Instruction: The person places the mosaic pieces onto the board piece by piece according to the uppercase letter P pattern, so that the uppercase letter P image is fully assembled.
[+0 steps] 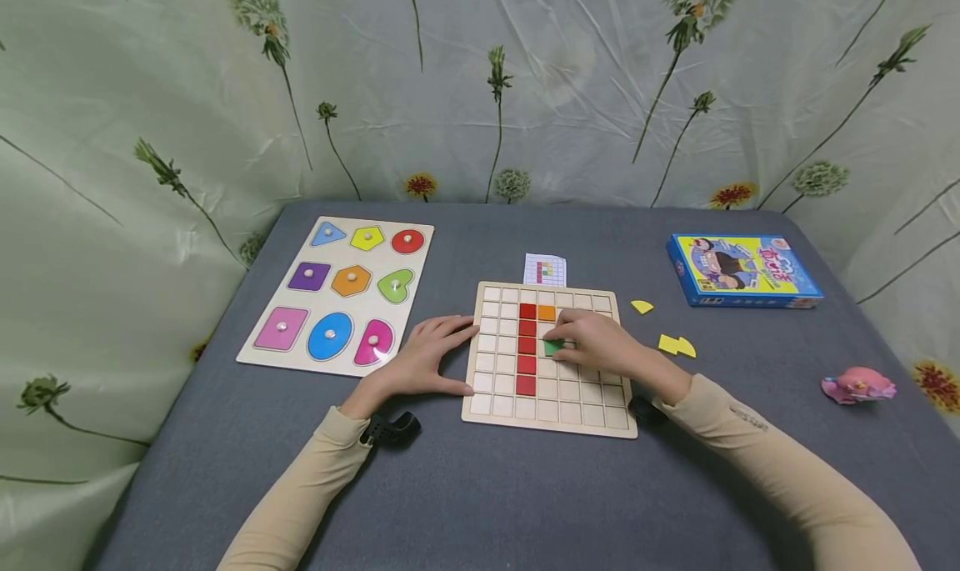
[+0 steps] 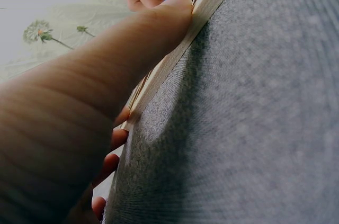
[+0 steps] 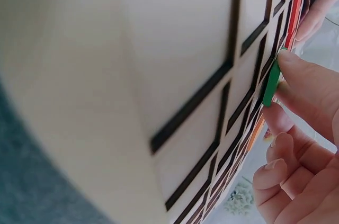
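Observation:
A wooden grid board (image 1: pixel 577 417) lies on the table with several red square tiles (image 1: pixel 527 365) in one column and an orange tile (image 1: pixel 547 313) beside the top red one. Between thumb and fingers my right hand (image 1: pixel 600 342) pinches a green square tile (image 3: pixel 272 82), over the column right of the red tiles. In the right wrist view the green tile stands tilted against the grid. My left hand (image 1: pixel 423 358) rests at the board's left edge, fingers spread and thumb touching the near part of that edge. Behind the board sits a small printed card (image 1: pixel 545 269) with a coloured grid pattern.
A shape puzzle board (image 1: pixel 337 246) with knobbed pieces lies on the left. Yellow pieces (image 1: pixel 668 343) lie right of the grid board, with a yellow wedge (image 1: pixel 642 307) farther back. A blue box (image 1: pixel 745 271) and a pink figurine (image 1: pixel 858 384) are at the right.

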Motion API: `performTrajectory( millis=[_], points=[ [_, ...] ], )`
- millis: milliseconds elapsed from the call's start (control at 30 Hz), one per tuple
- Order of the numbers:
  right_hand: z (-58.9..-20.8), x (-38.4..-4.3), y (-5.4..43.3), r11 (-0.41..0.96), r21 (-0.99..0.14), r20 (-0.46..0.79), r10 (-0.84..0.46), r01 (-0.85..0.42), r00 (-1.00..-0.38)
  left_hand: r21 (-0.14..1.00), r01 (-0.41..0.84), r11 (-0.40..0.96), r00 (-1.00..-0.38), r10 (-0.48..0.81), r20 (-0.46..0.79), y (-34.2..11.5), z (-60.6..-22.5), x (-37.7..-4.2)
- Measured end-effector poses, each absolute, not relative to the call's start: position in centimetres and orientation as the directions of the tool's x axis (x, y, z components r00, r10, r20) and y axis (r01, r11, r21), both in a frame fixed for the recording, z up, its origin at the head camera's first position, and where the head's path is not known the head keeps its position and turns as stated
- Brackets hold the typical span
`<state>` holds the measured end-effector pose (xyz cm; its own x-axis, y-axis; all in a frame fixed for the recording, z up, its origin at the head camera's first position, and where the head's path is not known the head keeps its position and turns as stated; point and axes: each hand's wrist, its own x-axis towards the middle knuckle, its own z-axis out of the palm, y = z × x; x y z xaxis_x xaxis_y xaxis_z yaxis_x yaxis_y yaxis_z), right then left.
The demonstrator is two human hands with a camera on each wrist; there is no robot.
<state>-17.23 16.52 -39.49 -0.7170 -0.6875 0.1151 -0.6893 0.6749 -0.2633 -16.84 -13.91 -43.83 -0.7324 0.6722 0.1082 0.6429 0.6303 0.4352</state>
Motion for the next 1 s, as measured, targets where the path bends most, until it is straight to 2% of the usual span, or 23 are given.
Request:
performTrajectory(
  millis=[500,800,1000],
  points=[
    [-39.4,-17.7,15.8,0.666,-0.288,0.094,-0.695,-0.688,-0.713,0.436,0.655,0.617,-0.724,0.679,0.125,-13.9,-43.7,-16.8],
    [-38.9,-17.5,17.4,0.735,-0.318,0.074,-0.611,-0.6,-0.788,0.433,0.642,0.633,-0.732,0.673,0.101,-13.9,-43.9,-16.9],
    [-38.8,-17.5,18.7,0.759,-0.308,0.082,-0.579,-0.573,-0.811,0.436,0.642,0.631,-0.732,0.674,0.103,-13.9,-44.0,-16.9]
  ],
)
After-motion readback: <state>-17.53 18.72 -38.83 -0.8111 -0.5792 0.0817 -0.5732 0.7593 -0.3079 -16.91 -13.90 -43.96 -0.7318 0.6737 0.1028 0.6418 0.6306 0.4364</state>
